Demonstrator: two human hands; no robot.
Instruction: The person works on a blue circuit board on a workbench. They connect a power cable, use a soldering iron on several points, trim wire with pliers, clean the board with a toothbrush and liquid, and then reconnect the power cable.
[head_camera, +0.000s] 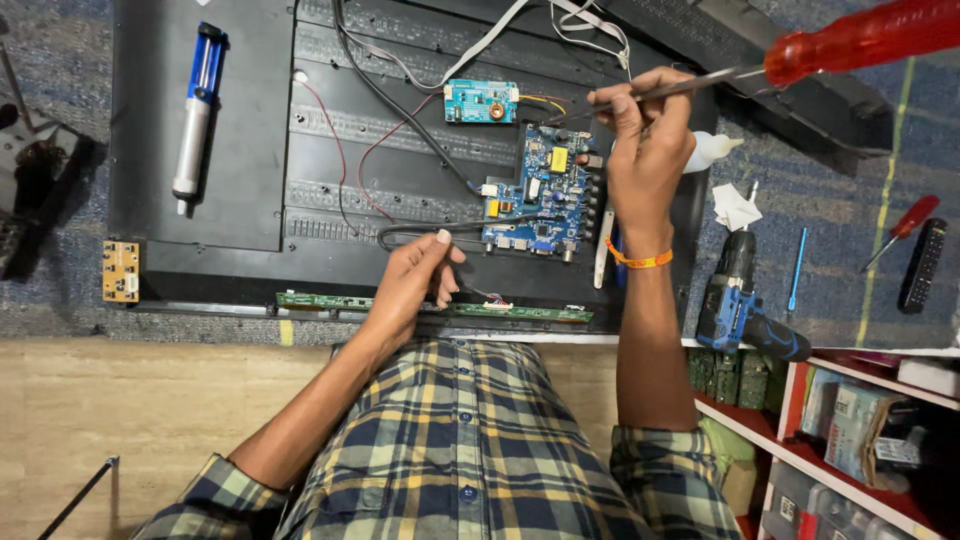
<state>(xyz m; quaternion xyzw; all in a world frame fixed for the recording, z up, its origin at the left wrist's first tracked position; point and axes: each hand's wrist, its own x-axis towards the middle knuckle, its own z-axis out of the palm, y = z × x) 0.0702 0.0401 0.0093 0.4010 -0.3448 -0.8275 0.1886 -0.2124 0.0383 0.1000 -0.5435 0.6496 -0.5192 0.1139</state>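
Left hand (415, 275) pinched shut on a thin dark lead, tip at the connector on the long green strip board (430, 305) along the panel's 6 o'clock edge. Right hand (645, 145) closed around the shaft of a red-handled screwdriver (860, 40), parked high at 1 o'clock, clear of the blue main board (540, 195). Loose wires cross the board. Blue desoldering pump (197, 105) at 10 o'clock, cordless drill (735, 295) at 4 o'clock

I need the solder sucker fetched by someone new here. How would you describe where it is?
Find the big black television back panel lying flat on the blue carpet. On its smooth left section, away from the circuit boards, lies the desoldering pump: a long white-and-blue tube, the only loose tool there.
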